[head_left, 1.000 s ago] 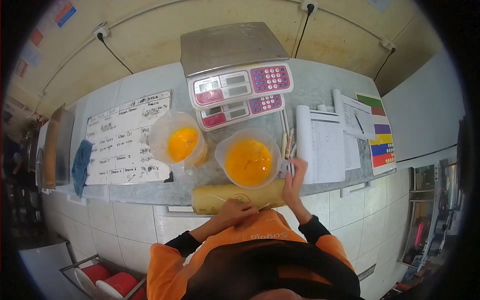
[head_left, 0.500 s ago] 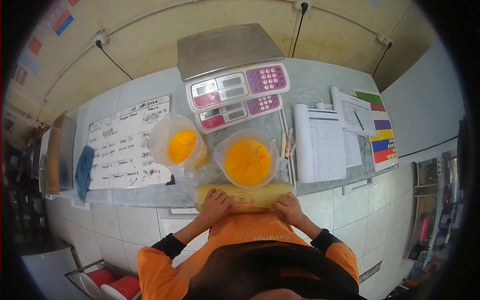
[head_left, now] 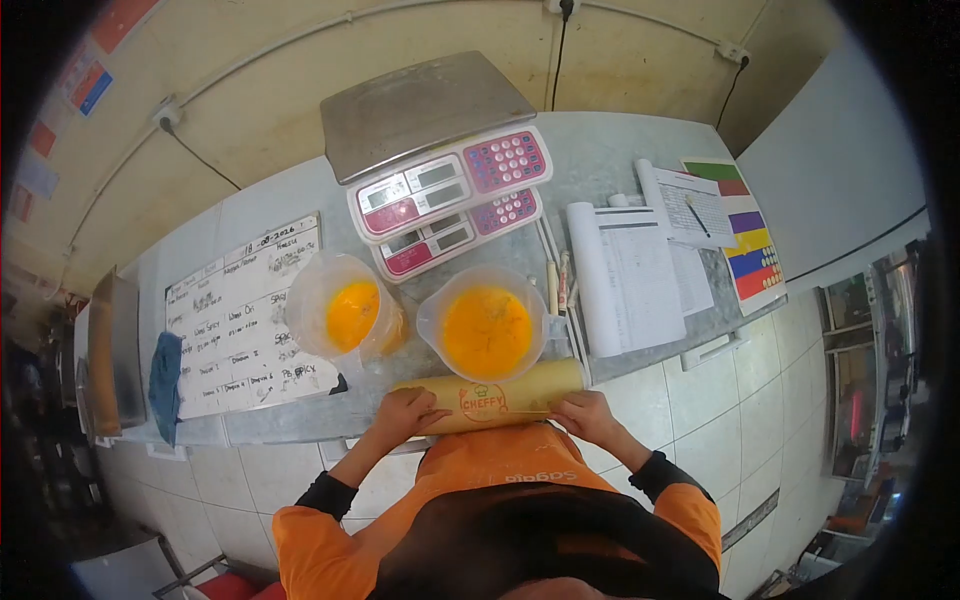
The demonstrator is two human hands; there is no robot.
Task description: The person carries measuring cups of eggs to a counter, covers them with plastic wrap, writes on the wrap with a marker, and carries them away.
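Note:
A yellowish roll of wrap (head_left: 485,399) with a printed logo lies along the table's front edge. My left hand (head_left: 408,413) pinches the film at the roll's left part. Near the right end, my right hand (head_left: 583,414) has its fingers closed on the film too. Between them the film's edge runs as a thin line across the roll. Just behind the roll stands a clear jug (head_left: 487,330) with orange-yellow liquid. To its left is a second jug (head_left: 350,312), tilted in view, also with orange-yellow liquid.
Two stacked scales (head_left: 450,185) stand at the back. A written whiteboard (head_left: 235,320) lies on the left, with a blue cloth (head_left: 165,385) beside it. Markers (head_left: 563,282), paper sheets (head_left: 645,280) and a coloured chart (head_left: 750,245) are on the right.
My right hand has come from the jug's handle to the roll's right end. My left hand has moved left along the roll. The view has tilted slightly.

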